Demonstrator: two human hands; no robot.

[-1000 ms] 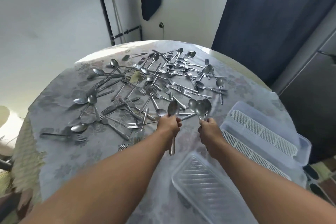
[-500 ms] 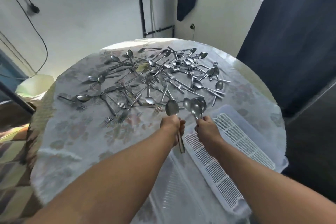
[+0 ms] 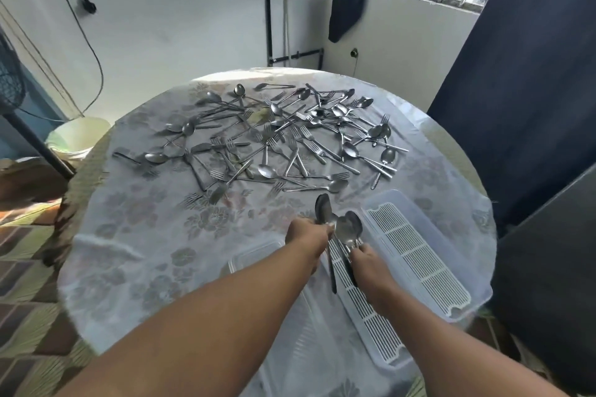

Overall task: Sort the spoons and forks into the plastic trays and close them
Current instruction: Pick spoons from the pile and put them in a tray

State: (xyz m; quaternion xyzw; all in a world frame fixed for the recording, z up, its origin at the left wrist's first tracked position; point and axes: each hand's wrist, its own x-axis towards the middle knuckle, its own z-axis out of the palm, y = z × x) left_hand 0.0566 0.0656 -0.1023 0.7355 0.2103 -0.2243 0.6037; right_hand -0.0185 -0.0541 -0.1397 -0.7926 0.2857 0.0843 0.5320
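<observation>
My left hand [image 3: 308, 234] grips a steel spoon [image 3: 323, 210], bowl up and handle hanging down. Right beside it my right hand [image 3: 367, 256] holds a small bunch of spoons [image 3: 348, 229]. Both hands hover over the near left end of the white plastic tray [image 3: 419, 255] with its slotted insert, at the table's right side. A clear plastic lid [image 3: 251, 259] lies under my left forearm, partly hidden. A big scatter of spoons and forks [image 3: 290, 138] covers the far half of the table.
The round table [image 3: 145, 235] has a pale floral cloth. A dark curtain [image 3: 516, 74] and a dark cabinet stand close on the right. A pale bucket [image 3: 79, 135] and a fan stand sit at the left on the tiled floor.
Both hands drew back from the pile toward me and came together over the tray's near end. The view swung left, bringing the tray under my hands.
</observation>
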